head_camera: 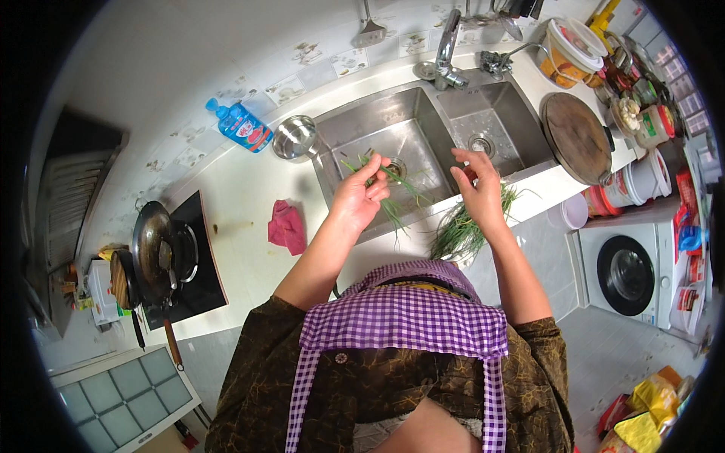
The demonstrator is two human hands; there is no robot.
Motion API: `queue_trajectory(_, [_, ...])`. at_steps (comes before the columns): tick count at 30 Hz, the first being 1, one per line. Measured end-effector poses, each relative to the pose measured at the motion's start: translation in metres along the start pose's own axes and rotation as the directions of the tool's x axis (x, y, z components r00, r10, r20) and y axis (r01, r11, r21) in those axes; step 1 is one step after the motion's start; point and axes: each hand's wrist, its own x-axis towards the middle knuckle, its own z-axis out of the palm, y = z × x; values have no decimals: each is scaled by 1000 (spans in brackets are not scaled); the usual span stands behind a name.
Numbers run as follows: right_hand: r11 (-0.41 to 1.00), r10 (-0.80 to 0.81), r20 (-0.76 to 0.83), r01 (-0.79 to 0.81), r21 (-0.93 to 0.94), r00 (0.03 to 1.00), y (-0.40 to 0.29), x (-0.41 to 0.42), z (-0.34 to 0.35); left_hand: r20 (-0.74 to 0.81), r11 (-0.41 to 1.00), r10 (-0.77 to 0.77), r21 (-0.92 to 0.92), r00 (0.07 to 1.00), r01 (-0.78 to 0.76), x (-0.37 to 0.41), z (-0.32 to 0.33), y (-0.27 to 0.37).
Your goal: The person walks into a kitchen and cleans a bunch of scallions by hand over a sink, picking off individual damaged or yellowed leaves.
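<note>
My left hand (362,192) pinches a few thin green stalks (392,210), which look like chives or young scallions, over the front of the large sink basin (416,133). My right hand (480,184) hovers above the divider between the basins, thumb and fingers apart, with nothing seen in it. Under my right wrist, a larger bunch of the same greens (461,232) lies at the counter's front edge, partly hidden by my forearm. Small plant scraps lie in the large basin near its drain.
Left of the sink are a metal bowl (295,137), a blue detergent bottle (241,125) and a red cloth (286,227). A wok (153,249) stands on the black cooktop (207,272). The faucet (448,51) rises behind the basins. A round wooden board (576,136) lies right of them.
</note>
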Motion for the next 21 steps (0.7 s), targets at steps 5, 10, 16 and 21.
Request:
queue_trajectory(5, [972, -3, 253, -57, 229, 967, 11, -16, 14, 1, 1000, -3, -6, 1000, 3, 4, -3, -2])
queue_trajectory(10, [917, 44, 377, -187, 353, 925, 4, -23, 20, 7, 1000, -2, 0, 1000, 2, 5, -2, -4])
queue_trajectory(16, [896, 51, 357, -201, 397, 933, 1, -24, 22, -9, 1000, 17, 21, 1000, -17, 5, 0, -6])
queue_trajectory(21, [902, 47, 407, -214, 375, 912, -2, -25, 23, -16, 998, 41, 53, 999, -41, 5, 3, -8])
